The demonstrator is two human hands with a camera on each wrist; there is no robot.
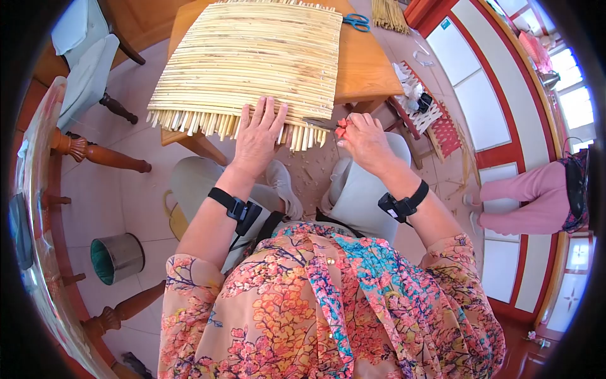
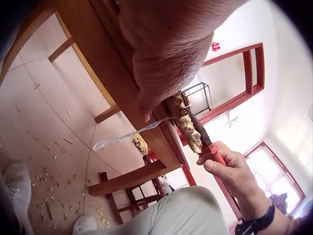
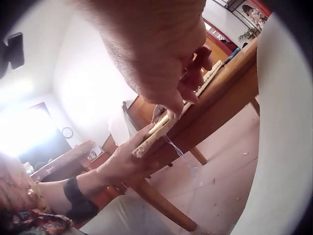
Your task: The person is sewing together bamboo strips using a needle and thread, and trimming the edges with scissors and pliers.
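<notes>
Reed mat [image 1: 249,63]: woven of pale straw-coloured stalks, lay on a wooden table [image 1: 366,66], covering most of the top; its cut ends overhung the near edge at 6 o'clock, ragged and uneven.

Left hand [image 1: 257,136]: lay flat on the mat's near edge, fingers straight and spread, palm down, pressing the stalks. It grasped nothing.

Right hand [image 1: 365,140]: sat at 3 o'clock of the left hand, just beside the mat's near right corner, fingers curled round the red handles of a cutting tool [image 1: 341,128]. From the left wrist view a dark blade ran from the red grip up to the stalk ends; whether the tool was shears or a knife could not be told with certainty.

Thin cord [image 2: 128,135]: hung loose from the mat's underside below the table edge.

Blue-handled scissors [image 1: 358,22]: lay on the table at 1 o'clock of the mat, well apart from both hands.

Stalk trimmings [image 2: 49,188]: scattered on the tiled floor under the table, near the person's shoes.

Metal bucket [image 1: 117,258]: stood on the floor at 8 o'clock of the person.
</notes>
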